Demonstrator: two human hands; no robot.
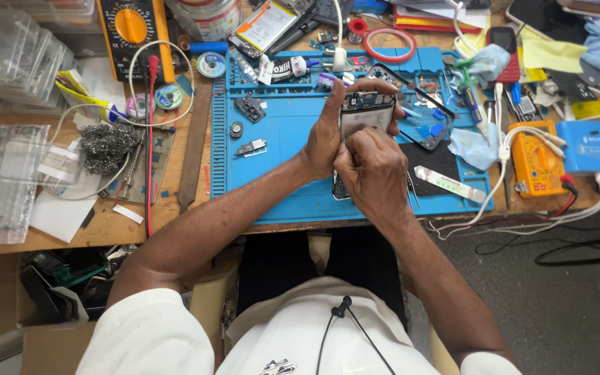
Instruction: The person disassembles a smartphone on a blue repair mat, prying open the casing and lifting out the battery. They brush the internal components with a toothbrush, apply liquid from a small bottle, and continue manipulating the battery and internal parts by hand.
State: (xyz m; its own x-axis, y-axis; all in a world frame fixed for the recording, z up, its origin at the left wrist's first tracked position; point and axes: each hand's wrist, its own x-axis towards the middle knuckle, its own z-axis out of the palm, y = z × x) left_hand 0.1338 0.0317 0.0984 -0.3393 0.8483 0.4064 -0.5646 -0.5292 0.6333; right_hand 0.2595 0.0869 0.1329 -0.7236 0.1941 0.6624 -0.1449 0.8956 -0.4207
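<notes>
An opened smartphone, its back cover off and its inner boards showing, is held upright over the blue work mat. My left hand grips it along the left side, with the fingers curled over the top edge. Lower down, my right hand covers the bottom half of the phone with its fingers closed against it. Whether a small tool sits in the right hand is hidden by the knuckles.
On the mat lie small parts, a dark phone panel and a white strip. A yellow multimeter with red lead stands at back left, an orange meter at right, steel wool at left. Cables hang off the bench's right edge.
</notes>
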